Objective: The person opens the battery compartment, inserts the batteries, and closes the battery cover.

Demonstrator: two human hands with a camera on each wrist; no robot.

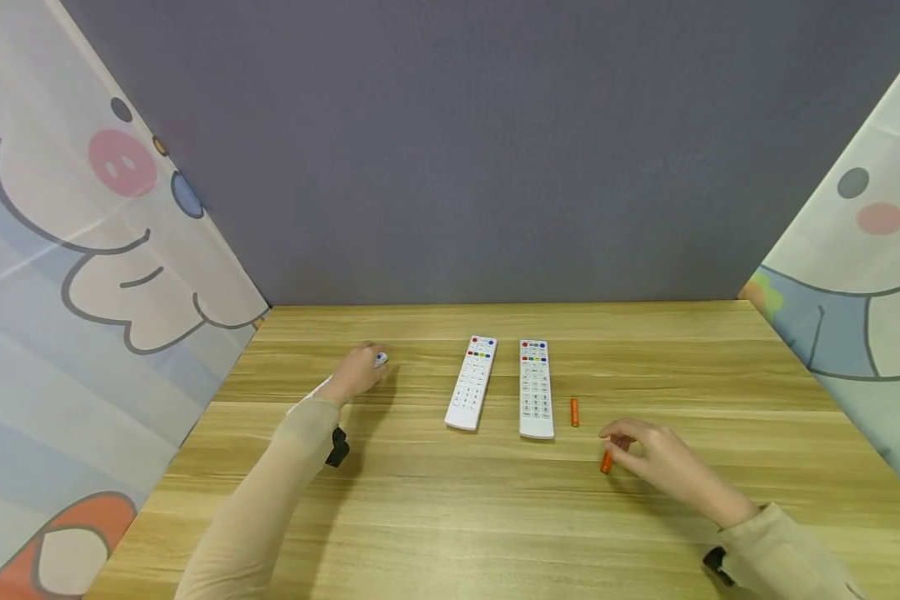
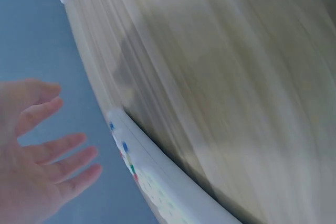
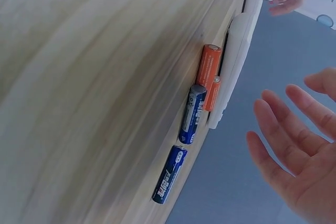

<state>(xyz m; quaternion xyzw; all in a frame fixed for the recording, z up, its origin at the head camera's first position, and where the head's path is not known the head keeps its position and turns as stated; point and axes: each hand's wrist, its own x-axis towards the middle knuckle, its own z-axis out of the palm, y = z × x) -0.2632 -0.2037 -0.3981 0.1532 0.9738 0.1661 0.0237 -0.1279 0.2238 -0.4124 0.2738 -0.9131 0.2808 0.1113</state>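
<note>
My left hand (image 1: 356, 372) hovers over a white remote control (image 1: 381, 360) at the left of the table and covers much of it. In the left wrist view its fingers are spread and apart from that remote (image 2: 152, 177). My right hand (image 1: 648, 454) is above the batteries, its fingers loosely bent with nothing between them. One orange battery (image 1: 607, 462) shows beside its thumb; another orange battery (image 1: 574, 412) lies farther left. In the right wrist view two blue batteries (image 3: 193, 114) lie near the orange ones; the hand hides them in the head view.
Two more white remotes lie face up mid-table, one slightly tilted (image 1: 471, 383) and one nearly straight (image 1: 536, 389). A grey panel (image 1: 450, 150) stands along the table's (image 1: 435, 517) far edge. Cartoon-printed cloths hang at the left (image 1: 37, 333) and right (image 1: 870, 250).
</note>
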